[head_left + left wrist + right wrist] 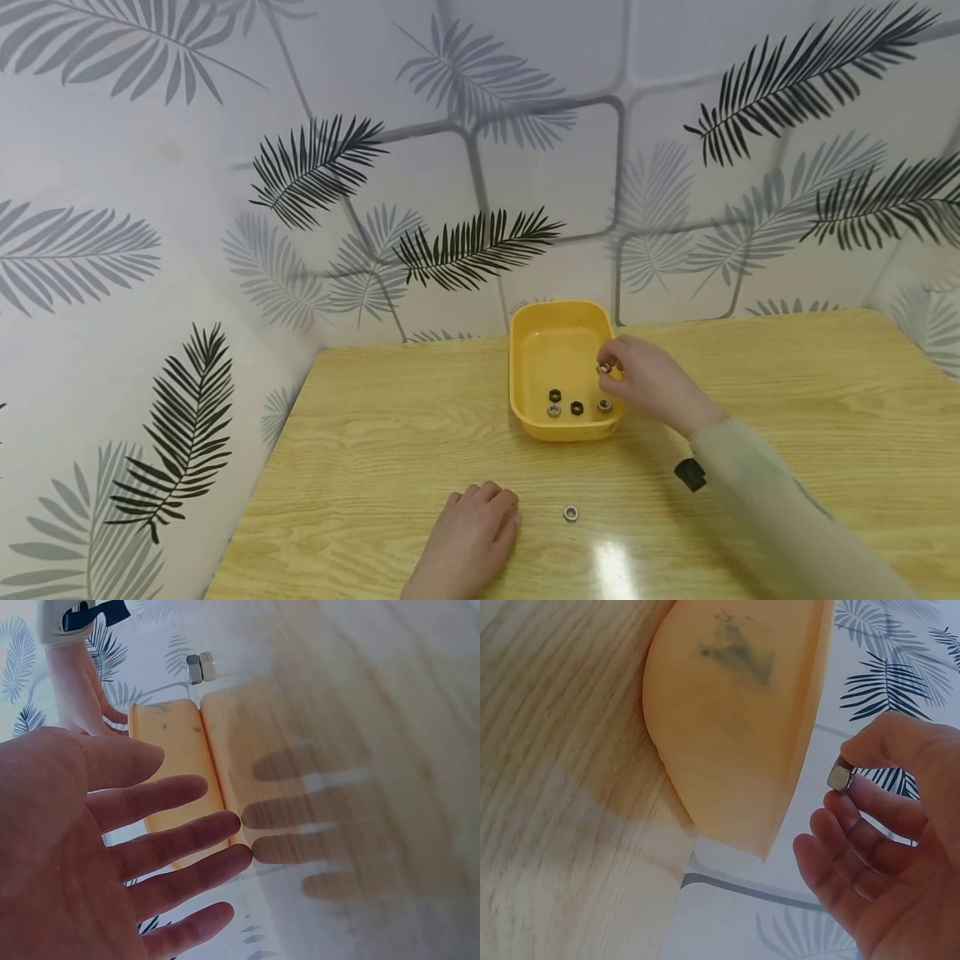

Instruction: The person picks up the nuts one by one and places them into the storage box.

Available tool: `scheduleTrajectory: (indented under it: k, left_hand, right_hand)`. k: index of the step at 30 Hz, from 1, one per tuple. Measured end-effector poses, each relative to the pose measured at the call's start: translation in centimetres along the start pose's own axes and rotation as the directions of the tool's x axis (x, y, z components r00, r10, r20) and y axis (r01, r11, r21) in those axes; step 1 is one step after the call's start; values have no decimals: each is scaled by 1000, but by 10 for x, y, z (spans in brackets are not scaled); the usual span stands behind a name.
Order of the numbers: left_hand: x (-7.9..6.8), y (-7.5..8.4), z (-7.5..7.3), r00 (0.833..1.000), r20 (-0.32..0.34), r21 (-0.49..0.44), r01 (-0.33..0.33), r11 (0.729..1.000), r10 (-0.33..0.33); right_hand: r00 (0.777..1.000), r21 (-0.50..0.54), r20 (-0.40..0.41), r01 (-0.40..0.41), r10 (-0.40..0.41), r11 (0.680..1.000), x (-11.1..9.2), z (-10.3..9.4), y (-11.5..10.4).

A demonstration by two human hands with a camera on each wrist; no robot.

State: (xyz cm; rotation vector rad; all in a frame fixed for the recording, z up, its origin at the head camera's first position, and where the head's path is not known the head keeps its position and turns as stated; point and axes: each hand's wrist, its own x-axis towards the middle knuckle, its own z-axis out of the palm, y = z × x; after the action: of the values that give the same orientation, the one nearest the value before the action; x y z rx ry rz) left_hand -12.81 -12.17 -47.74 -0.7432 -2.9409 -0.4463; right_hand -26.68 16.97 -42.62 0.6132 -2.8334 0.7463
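My right hand (pixel 645 379) pinches a silver hex nut (pixel 840 778) between thumb and fingers, above the right rim of a yellow plastic tray (pixel 528 367). Inside the tray, towards its near end, lie two black nuts and two silver ones, among them a black nut (pixel 577 408) and a silver nut (pixel 604 406). On the table in front of the tray sits another silver nut (pixel 571 513). To the left of that nut my left hand (pixel 468 542) rests on the table; the left wrist view shows its fingers extended, holding nothing.
The wood-grain table (pixel 397 425) reaches back to a wall (pixel 360 75) with a leaf pattern. Against this wall stands the tray's far end. A black strap piece (pixel 690 474) sticks out at the right sleeve (pixel 780 500).
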Motion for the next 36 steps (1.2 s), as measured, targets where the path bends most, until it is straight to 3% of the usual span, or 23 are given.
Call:
scheduleTrajectory:
  k: [11, 22, 36]
  left_hand:
    - [0, -1, -2, 1000, 16, 0, 17, 1000, -17]
    - [0, -1, -2, 998, 39, -10, 45, 999, -44]
    - [-1, -1, -3, 999, 28, -5, 43, 999, -43]
  right_hand:
    - [999, -15, 27, -24, 24, 1000, 18, 6, 6]
    - [999, -62, 37, 31, -29, 998, 30, 13, -1]
    - [991, -103, 128, 62, -48, 993, 47, 27, -1]
